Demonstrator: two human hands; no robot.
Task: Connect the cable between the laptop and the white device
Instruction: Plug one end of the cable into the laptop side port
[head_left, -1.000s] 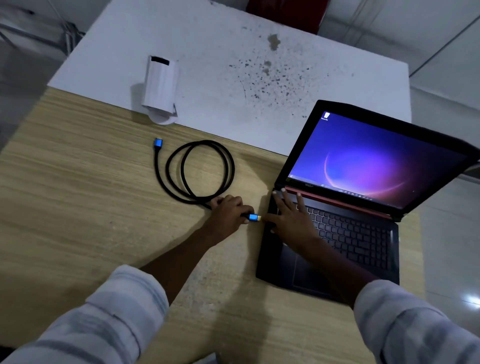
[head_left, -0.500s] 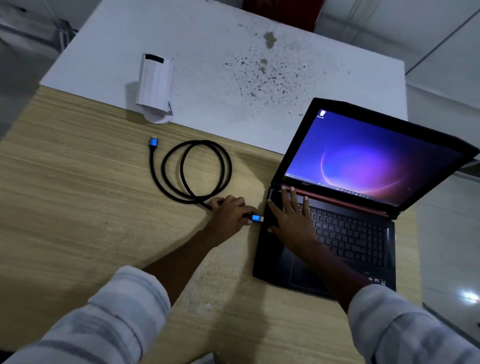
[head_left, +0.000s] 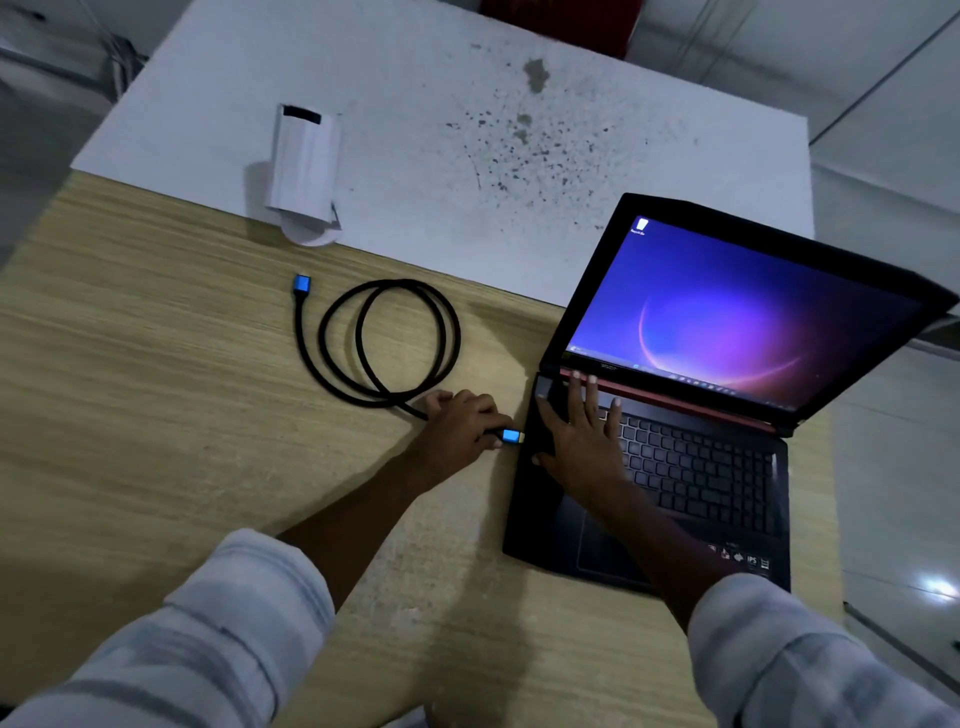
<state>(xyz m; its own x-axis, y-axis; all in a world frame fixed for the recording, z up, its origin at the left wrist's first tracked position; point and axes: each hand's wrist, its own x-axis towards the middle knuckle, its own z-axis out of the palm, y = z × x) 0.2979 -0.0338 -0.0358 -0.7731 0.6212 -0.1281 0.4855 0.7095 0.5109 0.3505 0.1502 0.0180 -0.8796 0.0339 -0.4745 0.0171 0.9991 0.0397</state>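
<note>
**Plug poised at the laptop's side**

The left hand (head_left: 460, 428) pinches the cable (head_left: 389, 343)'s blue plug (head_left: 512, 436) just beside the laptop (head_left: 675, 467)'s left edge; the right hand (head_left: 582, 441) lies flat, fingers spread, apparently bracing it. The white device (head_left: 304, 171) stands well apart, unconnected.

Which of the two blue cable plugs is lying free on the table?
The blue plug near the white device lies free on the wooden table; the other blue plug is in the left hand beside the black laptop.
</note>
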